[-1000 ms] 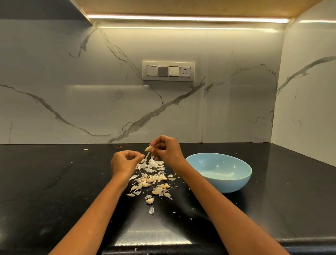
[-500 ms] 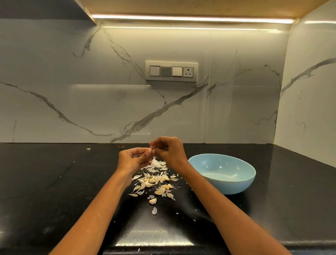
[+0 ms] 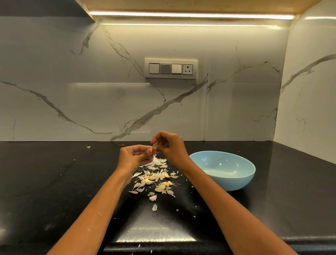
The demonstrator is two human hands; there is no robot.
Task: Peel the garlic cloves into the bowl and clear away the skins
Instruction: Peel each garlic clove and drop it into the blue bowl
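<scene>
So both hands are up over the black worktop [image 3: 45,179], a glossy dark stone slab with a rounded front edge. Left hand [image 3: 132,156] is palm-up with fingers curled, pinching a small garlic clove [image 3: 149,150] at the fingertips, and the right hand [image 3: 169,146] sits just beside it with its fingers curled in, pinching at the same clove. Right under them, toward the middle of the worktop, there's a messy pile of garlic cloves and skins [image 3: 153,179], pale yellowish lumps mixed with thin papery white flakes, some strays scattered toward the front edge. Smooth round light blue bowl [image 3: 238,182] sits just right of the pile, close to the right forearm. White marble-look backsplash [image 3: 88,85] with grey veins behind, with a switch panel [image 3: 170,68] on it
</scene>
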